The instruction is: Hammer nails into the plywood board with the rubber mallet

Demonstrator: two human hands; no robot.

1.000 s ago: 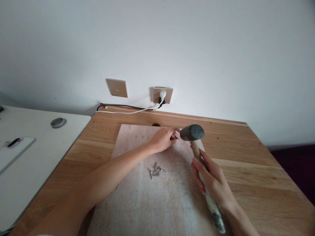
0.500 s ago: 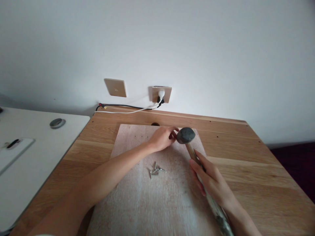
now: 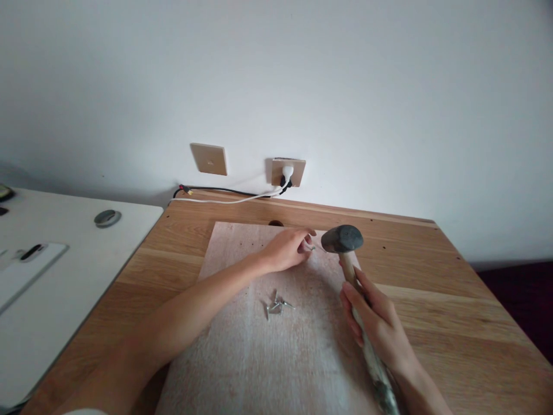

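On pale grainy board [image 3: 259, 346]: right hand [image 3: 375, 323] grips wooden-handled hammer [image 3: 343, 241].

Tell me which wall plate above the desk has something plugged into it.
The right wall plate, holding a white plug with cables trailing left. The left wall plate is bare.

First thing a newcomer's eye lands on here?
The hammer, gripped by the right hand, its dark head raised just right of the left hand, which pinches a nail on the board. Next, the loose nails mid-board, and the plug in the wall socket behind the table.
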